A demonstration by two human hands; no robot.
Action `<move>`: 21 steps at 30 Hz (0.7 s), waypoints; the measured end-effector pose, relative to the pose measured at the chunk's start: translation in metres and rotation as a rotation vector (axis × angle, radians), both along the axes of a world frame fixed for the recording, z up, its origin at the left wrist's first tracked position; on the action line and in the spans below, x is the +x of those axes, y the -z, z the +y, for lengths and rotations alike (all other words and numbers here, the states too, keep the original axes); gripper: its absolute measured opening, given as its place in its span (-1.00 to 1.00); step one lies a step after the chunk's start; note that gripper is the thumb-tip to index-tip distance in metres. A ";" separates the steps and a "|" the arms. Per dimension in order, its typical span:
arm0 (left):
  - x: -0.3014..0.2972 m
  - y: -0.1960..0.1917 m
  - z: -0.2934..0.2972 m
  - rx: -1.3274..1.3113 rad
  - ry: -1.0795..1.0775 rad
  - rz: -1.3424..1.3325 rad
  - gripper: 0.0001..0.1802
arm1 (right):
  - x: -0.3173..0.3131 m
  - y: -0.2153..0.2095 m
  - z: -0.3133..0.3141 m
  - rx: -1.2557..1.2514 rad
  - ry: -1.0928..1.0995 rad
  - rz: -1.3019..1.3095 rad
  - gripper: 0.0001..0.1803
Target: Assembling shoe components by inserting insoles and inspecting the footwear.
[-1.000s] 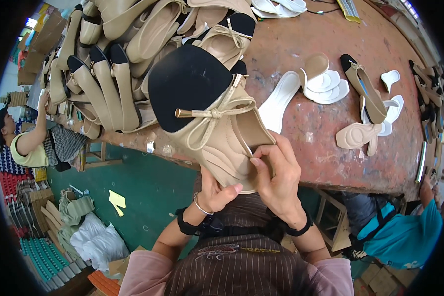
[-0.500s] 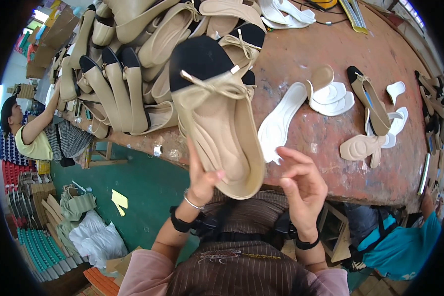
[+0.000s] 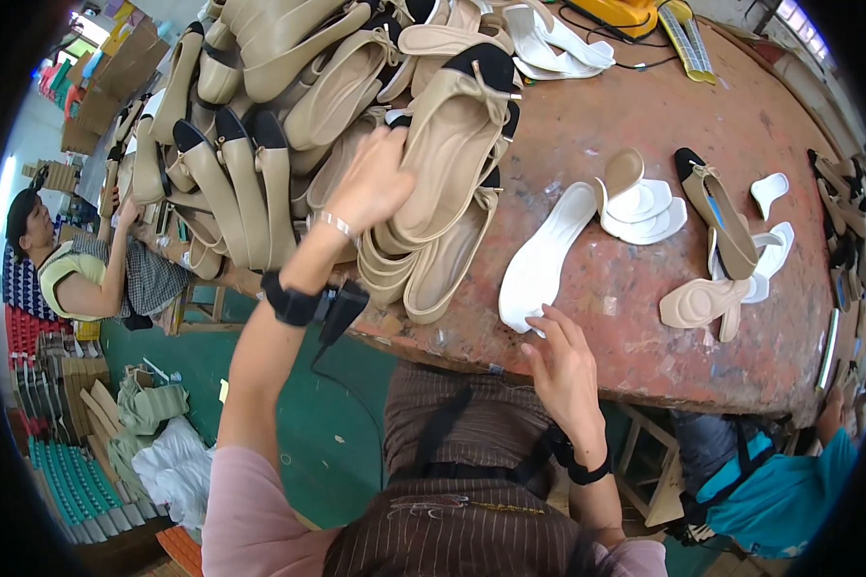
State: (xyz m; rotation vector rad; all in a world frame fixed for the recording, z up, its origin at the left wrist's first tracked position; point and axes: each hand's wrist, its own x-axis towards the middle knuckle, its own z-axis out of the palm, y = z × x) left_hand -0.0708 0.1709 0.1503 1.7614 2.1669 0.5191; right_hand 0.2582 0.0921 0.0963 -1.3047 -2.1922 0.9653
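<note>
My left hand point(image 3: 368, 183) is at the shoe heap, its fingers curled beside the upper beige ballet flat point(image 3: 449, 159). Its fingertips are hidden, so I cannot make out what they grip. That flat has a black toe and a bow, and lies on top of several stacked flats. A white insole point(image 3: 541, 260) lies on the table point(image 3: 616, 356) in front of me. At its near end my right hand point(image 3: 566, 375) hovers with fingers apart, the fingertips at the insole's edge; contact is hard to tell.
More beige flats point(image 3: 231, 192) are piled at the left. To the right are stacked white pads point(image 3: 645, 207), a single flat point(image 3: 722, 212) and beige insole pads point(image 3: 698, 303). A yellow tool point(image 3: 621, 14) with a cable lies at the back. One person point(image 3: 77, 260) works at the left, another point(image 3: 779, 481) sits right.
The flat that my left hand held up before me now lies on the stack at the heap. My left hand has moved forward. My right hand has come down to the white insole.
</note>
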 end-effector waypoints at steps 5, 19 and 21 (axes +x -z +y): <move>-0.019 0.020 -0.051 0.262 -0.087 -0.308 -0.22 | 0.004 0.002 0.006 -0.002 0.002 0.068 -0.68; -0.032 0.036 -0.041 0.226 -0.154 -0.753 -0.21 | -0.114 0.056 0.035 -0.486 0.086 0.283 -0.37; -0.031 0.038 -0.041 0.292 -0.129 -0.629 -0.18 | -0.111 0.056 0.041 -0.515 0.009 0.230 -0.53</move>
